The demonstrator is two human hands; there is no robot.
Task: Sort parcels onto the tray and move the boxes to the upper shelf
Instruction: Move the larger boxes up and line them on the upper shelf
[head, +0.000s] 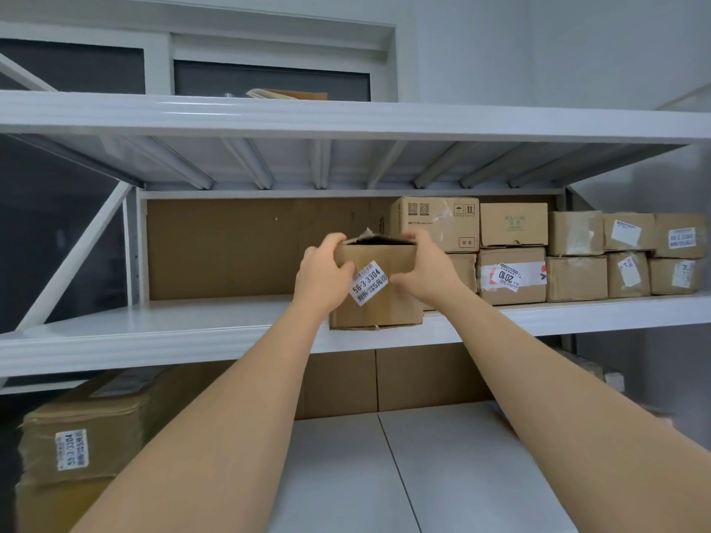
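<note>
Carton [379, 298] at frame centre, sitting on front edge of middle shelf [192, 332]. My left hand [323, 277] and right hand [427, 269] clamp its upper sides. Judge light, stiff-walled; torn top flap weak, so grip walls.

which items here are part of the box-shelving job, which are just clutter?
In the job:
- held box, gripped by left hand and right hand
- shelf under it
- stacked boxes to its right

Lying about:
- flat item on top shelf
- labelled carton lower left
- cardboard backing sheet
</note>
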